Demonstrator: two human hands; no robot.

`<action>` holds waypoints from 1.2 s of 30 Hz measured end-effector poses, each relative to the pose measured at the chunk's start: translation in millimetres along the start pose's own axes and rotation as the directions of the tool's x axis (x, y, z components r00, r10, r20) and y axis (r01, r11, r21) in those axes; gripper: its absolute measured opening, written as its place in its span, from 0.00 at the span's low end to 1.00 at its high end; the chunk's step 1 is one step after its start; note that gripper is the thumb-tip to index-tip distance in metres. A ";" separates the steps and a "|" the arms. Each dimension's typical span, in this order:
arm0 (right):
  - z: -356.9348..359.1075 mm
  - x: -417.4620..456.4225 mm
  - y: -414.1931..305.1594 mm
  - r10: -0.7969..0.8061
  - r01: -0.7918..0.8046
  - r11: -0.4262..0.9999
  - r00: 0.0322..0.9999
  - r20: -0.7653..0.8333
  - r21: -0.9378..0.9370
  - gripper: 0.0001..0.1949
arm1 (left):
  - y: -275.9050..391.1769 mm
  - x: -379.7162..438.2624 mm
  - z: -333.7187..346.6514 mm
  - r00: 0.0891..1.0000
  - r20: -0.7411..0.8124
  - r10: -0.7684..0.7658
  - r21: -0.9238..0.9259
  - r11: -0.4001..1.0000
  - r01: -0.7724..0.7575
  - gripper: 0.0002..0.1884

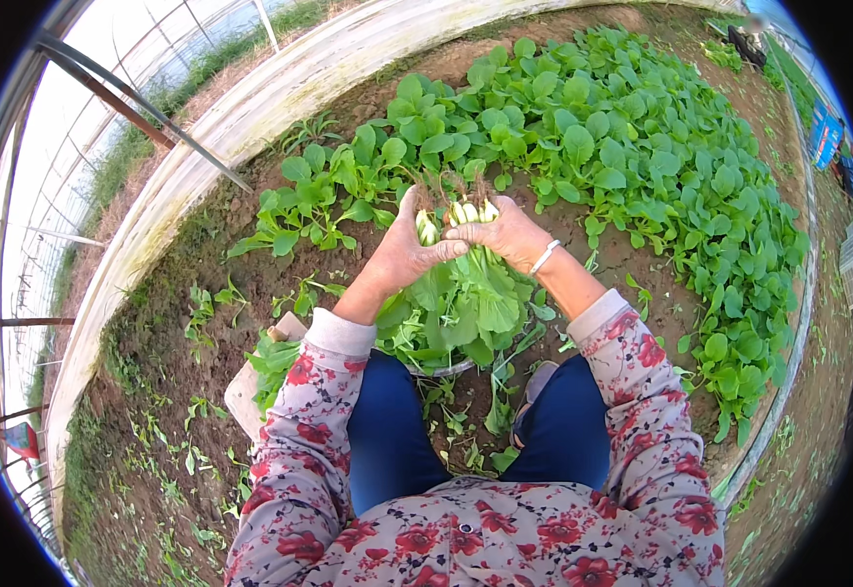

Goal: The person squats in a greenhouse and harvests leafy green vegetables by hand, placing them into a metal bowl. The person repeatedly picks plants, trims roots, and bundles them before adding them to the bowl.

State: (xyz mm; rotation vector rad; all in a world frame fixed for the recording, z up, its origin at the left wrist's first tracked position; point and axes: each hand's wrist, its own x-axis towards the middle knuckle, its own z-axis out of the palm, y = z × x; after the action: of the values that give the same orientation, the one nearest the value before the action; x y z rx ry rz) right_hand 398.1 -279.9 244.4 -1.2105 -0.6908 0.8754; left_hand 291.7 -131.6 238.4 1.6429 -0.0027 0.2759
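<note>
A bunch of leafy greens (478, 293) is held between both hands, its roots pointing away from me and its leaves hanging toward my knees. My left hand (413, 246) is closed around the pale stems on the left side. Around the thicker cluster of white stem bases (472, 213) on the right, my right hand (503, 231) is wrapped, with its thumb across them. Thin brown roots (479, 187) with soil stick out past the fingers. Beneath the bunch, more greens cover a round container whose pale rim (444, 369) shows between my knees.
Densely growing greens (617, 139) spread ahead and right. Beside my left forearm lie cut greens (273, 367) on a pale board-like piece (243, 400). A pale plastic-sheet wall (177, 191) and metal pole (140, 103) stand left. A hose-like edge (801, 330) curves along the right.
</note>
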 end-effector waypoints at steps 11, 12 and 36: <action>8.0 12.2 28.0 -0.068 0.066 0.998 0.982 -0.179 -0.018 0.17 | -14.5 -0.1 -2.4 0.996 0.007 -0.088 -0.015 0.996 0.088 0.58; 6.4 12.0 27.4 -0.091 0.089 0.996 0.967 -0.240 -0.018 0.16 | -12.2 -0.2 -2.3 0.994 0.009 -0.106 -0.046 0.993 0.106 0.54; 0.3 6.4 26.3 -0.071 0.123 0.959 0.977 -0.201 0.257 0.15 | 5.4 -4.7 9.1 0.998 -0.057 0.039 0.553 0.833 -0.001 0.25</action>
State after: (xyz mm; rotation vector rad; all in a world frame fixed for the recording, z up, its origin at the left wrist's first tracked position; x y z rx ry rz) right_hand 395.9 -271.2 218.8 -0.9927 -0.4569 0.7336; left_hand 287.9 -141.8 242.3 2.2146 0.1218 0.3711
